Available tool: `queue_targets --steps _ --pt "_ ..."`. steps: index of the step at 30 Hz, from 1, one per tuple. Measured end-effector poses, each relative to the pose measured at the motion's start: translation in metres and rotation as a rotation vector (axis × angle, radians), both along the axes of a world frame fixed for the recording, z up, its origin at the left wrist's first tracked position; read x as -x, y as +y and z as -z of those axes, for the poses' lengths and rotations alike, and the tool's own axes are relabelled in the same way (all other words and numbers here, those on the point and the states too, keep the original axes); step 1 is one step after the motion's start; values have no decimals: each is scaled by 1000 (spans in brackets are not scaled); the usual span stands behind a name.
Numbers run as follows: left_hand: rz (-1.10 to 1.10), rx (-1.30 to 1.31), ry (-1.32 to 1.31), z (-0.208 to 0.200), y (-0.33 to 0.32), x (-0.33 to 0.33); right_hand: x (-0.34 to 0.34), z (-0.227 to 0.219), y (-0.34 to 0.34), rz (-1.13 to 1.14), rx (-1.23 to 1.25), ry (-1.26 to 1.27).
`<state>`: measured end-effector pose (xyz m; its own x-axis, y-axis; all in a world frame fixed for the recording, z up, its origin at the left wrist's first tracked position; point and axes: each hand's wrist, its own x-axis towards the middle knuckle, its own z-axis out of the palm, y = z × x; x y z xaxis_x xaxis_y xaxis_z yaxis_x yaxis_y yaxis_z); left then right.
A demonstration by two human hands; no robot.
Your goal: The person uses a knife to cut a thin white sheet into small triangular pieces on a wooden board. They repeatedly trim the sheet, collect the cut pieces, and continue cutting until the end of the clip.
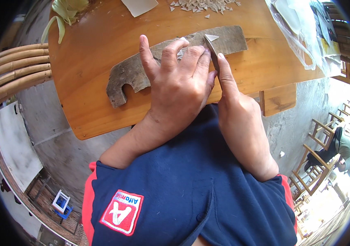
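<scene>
Landmark: wooden board. Nearest, on the near side of the board: dark blue shirt (171, 180) with red sleeve edges and a red-and-white patch (121, 212). Left hand (179, 78) sits over the middle of the board, little finger sticking out, other fingers bent down onto it; small pale bits (180, 53) show under the fingers, can't tell if it grips them. Right hand (240, 110), at the board's near edge, is closed round a narrow knife (213, 57), index finger laid along it, handle hidden. Knife slants over the board, tip at a pale triangular piece (212, 37) lying on top of the board, right of the left hand.

Board (230, 39) is grey-brown, worn, hook-shaped notch at its left end, lying on an orange-brown wooden surface (89, 110). Beyond the board: heap of small pale triangles (203, 5), white sheet (140, 5) left of the heap. Far left of the board, pale yellow-green leafy scraps (69, 8); far right, clear plastic bag (294, 28).

Off the surface: bamboo poles (23, 65) left of the board; well right of it, wooden chairs (316, 168) and a bent-over person (348, 149).
</scene>
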<state>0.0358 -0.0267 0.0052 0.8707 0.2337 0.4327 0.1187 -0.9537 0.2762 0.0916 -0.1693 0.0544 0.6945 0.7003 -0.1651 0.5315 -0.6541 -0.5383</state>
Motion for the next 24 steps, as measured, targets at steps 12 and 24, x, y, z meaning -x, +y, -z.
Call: queue_targets --steps 12,24 --pt "-23 23 12 -3 4 8 -14 -10 -23 69 -71 106" --pt "-81 50 78 -6 6 11 -65 -6 -26 -234 98 -279"
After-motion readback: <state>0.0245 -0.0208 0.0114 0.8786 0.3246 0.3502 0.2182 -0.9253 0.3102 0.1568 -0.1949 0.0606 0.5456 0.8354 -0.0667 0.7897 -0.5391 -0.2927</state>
